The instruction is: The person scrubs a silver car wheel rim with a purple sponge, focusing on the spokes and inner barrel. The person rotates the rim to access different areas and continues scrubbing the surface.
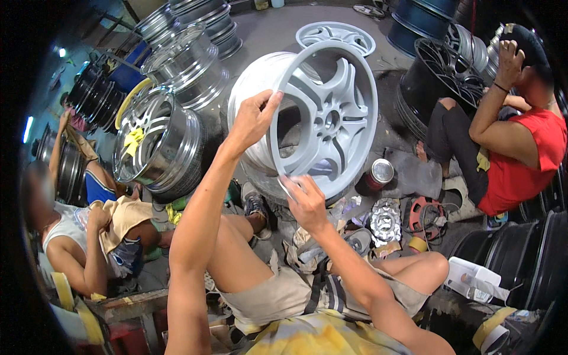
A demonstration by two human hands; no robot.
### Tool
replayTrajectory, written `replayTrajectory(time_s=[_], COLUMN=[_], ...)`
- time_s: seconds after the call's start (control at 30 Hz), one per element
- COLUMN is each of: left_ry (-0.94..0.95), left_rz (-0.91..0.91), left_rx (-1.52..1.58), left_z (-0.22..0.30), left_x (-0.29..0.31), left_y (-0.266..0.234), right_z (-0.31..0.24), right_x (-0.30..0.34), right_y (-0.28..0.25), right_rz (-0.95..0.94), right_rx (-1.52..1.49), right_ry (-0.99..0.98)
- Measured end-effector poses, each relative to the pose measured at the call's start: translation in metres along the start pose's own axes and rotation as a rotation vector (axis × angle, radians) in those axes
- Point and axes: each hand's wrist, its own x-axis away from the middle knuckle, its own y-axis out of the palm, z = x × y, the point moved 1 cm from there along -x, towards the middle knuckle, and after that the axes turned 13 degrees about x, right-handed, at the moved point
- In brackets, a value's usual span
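A silver-grey alloy wheel rim (368, 127) with curved spokes stands tilted in front of me, its face toward me. My left hand (255, 118) is closed on the rim's left edge, thumb and fingers pinching the lip. At the lower left of the same edge is my right hand (306, 204), its fingers closed on a small pale flat piece (286, 184) whose kind I cannot make out. The motion blurs these fingertips a little. Beneath the rim lies a dark tyre (251, 173) that bears it.
Another silver wheel (306, 36) lies behind. Chrome rims (163, 142) stack at left, black ones (426, 89) at right. A can (381, 171), a grey spoked cover (386, 220) and a red sander-like tool (427, 214) lie nearby. Co-workers sit left (71, 236) and right (526, 148).
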Motion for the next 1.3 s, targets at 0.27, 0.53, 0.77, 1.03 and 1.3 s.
replayTrajectory(time_s=[0.27,0.53,0.77,1.03,1.3], left_ry=[0.017,0.012,-0.022,0.003,-0.022], left_rz=[0.015,0.011,-0.010,0.017,-0.016], left_rx=[-0.008,-0.077,-0.072,0.008,-0.023], left_z=[-0.004,-0.001,-0.003,-0.005,-0.008], left_x=[-0.003,0.000,-0.006,0.000,0.000], left_y=[-0.001,-0.007,-0.009,-0.004,-0.010], right_z=[0.001,-0.008,-0.006,-0.010,-0.011], right_x=[0.013,-0.001,-0.009,-0.013,-0.047], right_y=[-0.003,-0.003,0.002,-0.006,0.005], right_rz=[0.039,0.061,0.067,0.024,0.125], right_rx=[0.028,-0.025,-0.009,-0.029,-0.076], right_ry=[0.020,-0.029,-0.053,-0.008,-0.009])
